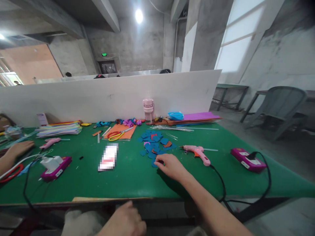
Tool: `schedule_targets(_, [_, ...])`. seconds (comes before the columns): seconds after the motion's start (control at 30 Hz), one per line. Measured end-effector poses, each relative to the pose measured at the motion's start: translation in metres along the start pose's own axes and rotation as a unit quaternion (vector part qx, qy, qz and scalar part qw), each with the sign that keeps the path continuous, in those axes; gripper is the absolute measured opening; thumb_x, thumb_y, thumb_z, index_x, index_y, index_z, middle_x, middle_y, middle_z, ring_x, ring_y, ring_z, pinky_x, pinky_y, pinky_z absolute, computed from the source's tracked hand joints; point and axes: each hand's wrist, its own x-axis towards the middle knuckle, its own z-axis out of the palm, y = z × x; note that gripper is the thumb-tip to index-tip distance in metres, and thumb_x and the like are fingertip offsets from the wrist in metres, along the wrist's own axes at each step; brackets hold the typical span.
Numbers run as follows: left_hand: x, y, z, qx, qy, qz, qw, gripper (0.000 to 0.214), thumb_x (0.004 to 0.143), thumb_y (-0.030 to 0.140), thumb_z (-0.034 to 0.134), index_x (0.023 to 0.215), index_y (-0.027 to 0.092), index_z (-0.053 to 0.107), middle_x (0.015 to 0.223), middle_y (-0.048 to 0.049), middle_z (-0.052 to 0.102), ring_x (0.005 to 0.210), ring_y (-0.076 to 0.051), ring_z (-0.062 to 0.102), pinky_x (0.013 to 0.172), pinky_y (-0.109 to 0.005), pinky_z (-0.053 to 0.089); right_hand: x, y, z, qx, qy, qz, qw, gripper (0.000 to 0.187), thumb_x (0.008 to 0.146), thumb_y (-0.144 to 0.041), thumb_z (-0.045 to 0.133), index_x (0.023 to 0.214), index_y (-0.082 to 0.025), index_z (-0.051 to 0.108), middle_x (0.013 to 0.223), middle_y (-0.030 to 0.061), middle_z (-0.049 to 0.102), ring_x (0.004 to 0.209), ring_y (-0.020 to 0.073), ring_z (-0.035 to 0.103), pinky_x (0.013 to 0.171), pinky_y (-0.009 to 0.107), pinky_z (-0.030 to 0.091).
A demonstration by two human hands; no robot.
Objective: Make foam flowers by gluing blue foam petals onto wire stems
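My right hand [169, 166] reaches over the table, with thumb and fingers pinched at a small blue cut piece [154, 163] at the near edge of a loose pile. That pile of blue pieces [150, 147] has a few red, brown and pink ones mixed in. My left hand [129, 220] is low in front of the table edge, blurred, with its fingers curled; what it holds, if anything, is hidden. To the right of the pile lies a pink glue gun [197, 153], its nozzle pointing left.
A blurred-out phone [108, 157], scissors [119, 134] on an orange sheet [128, 131] and a pink bottle [148, 109] are on the table [128, 183]. Purple power strips [248, 160] with cables stand at both sides. Another person's hand [21, 149] rests at the left. A white partition [98, 101] stands behind.
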Motion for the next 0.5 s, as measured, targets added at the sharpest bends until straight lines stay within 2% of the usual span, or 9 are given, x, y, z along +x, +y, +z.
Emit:
schedule_targets(0.07, [0.024, -0.006, -0.036, -0.001, -0.025, -0.040, 0.999, 0.016, 0.080, 0.024, 0.047, 0.072, 0.020, 0.059, 0.067, -0.0021, 0.064, 0.067, -0.015, 0.058, 0.076, -0.031, 0.045, 0.002, 0.001, 0.004, -0.006, 0.041, 0.001, 0.999, 0.021, 0.082, -0.027, 0.051, 0.067, -0.017, 0.063, 0.077, 0.0051, 0.065, 0.078, 0.0154, 0.056, 0.072, 0.026, 0.038])
schedule_targets(0.1, [0.036, -0.013, -0.053, -0.026, -0.039, -0.023, 0.999, 0.016, 0.078, 0.021, 0.046, 0.083, 0.022, 0.061, 0.079, -0.0028, 0.066, 0.076, -0.016, 0.059, 0.079, -0.031, 0.045, 0.003, 0.002, 0.005, -0.010, 0.062, -0.005, 0.998, 0.022, 0.082, -0.026, 0.050, 0.069, -0.018, 0.065, 0.086, 0.0069, 0.065, 0.086, 0.0170, 0.056, 0.078, 0.029, 0.039])
schedule_targets(0.17, [0.054, -0.038, -0.076, -0.051, -0.041, -0.058, 0.996, 0.037, 0.077, 0.012, 0.040, 0.107, 0.025, 0.056, 0.105, -0.0044, 0.063, 0.095, -0.017, 0.057, 0.085, -0.030, 0.044, 0.003, 0.005, 0.006, -0.024, 0.088, -0.020, 0.996, 0.019, 0.082, -0.022, 0.049, 0.087, -0.020, 0.067, 0.112, 0.0090, 0.059, 0.104, 0.0201, 0.050, 0.089, 0.035, 0.036])
schedule_targets(0.2, [0.060, -0.054, -0.081, -0.042, -0.030, -0.110, 0.993, 0.045, 0.075, 0.007, 0.037, 0.113, 0.024, 0.054, 0.111, -0.0056, 0.061, 0.101, -0.017, 0.055, 0.087, -0.030, 0.043, 0.003, 0.007, 0.005, -0.034, 0.093, -0.021, 0.995, 0.025, 0.081, -0.020, 0.050, 0.101, -0.022, 0.064, 0.123, 0.0093, 0.052, 0.111, 0.0217, 0.045, 0.092, 0.038, 0.035])
schedule_targets(0.27, [0.067, -0.090, -0.075, -0.009, -0.026, -0.217, 0.976, 0.053, 0.071, 0.001, 0.034, 0.119, 0.017, 0.052, 0.121, -0.0102, 0.056, 0.109, -0.020, 0.052, 0.093, -0.033, 0.040, 0.002, 0.010, 0.003, -0.060, 0.100, -0.001, 0.993, 0.044, 0.078, -0.019, 0.053, 0.122, -0.025, 0.051, 0.135, 0.0103, 0.039, 0.120, 0.0249, 0.038, 0.094, 0.043, 0.033])
schedule_targets(0.3, [0.067, -0.106, -0.067, 0.009, -0.036, -0.267, 0.963, 0.055, 0.069, -0.001, 0.034, 0.119, 0.014, 0.051, 0.124, -0.0127, 0.053, 0.112, -0.022, 0.051, 0.094, -0.034, 0.040, 0.002, 0.011, 0.001, -0.070, 0.104, 0.015, 0.992, 0.050, 0.077, -0.020, 0.054, 0.126, -0.025, 0.046, 0.136, 0.0111, 0.036, 0.121, 0.0262, 0.036, 0.095, 0.045, 0.032])
schedule_targets(0.37, [0.062, -0.130, -0.049, 0.040, -0.072, -0.340, 0.937, 0.057, 0.067, -0.003, 0.035, 0.122, 0.006, 0.049, 0.129, -0.0196, 0.047, 0.117, -0.026, 0.046, 0.096, -0.038, 0.038, 0.000, 0.012, -0.003, -0.083, 0.118, 0.040, 0.989, 0.047, 0.077, -0.023, 0.055, 0.124, -0.023, 0.049, 0.135, 0.0124, 0.038, 0.122, 0.0277, 0.035, 0.096, 0.047, 0.031])
schedule_targets(0.43, [0.054, -0.135, -0.036, 0.038, -0.095, -0.358, 0.928, 0.062, 0.065, -0.003, 0.037, 0.126, 0.002, 0.043, 0.133, -0.0229, 0.040, 0.122, -0.028, 0.040, 0.098, -0.039, 0.036, -0.002, 0.013, -0.007, -0.082, 0.126, 0.044, 0.988, 0.039, 0.078, -0.025, 0.054, 0.117, -0.021, 0.054, 0.131, 0.0126, 0.043, 0.120, 0.0271, 0.037, 0.096, 0.047, 0.032])
schedule_targets(0.5, [0.045, -0.121, -0.035, -0.009, -0.101, -0.319, 0.942, 0.067, 0.063, -0.002, 0.039, 0.130, 0.006, 0.040, 0.138, -0.0186, 0.036, 0.126, -0.026, 0.035, 0.101, -0.038, 0.033, -0.004, 0.013, -0.010, -0.059, 0.125, 0.033, 0.990, 0.030, 0.080, -0.025, 0.052, 0.109, -0.021, 0.059, 0.123, 0.0118, 0.050, 0.115, 0.0246, 0.043, 0.095, 0.044, 0.035])
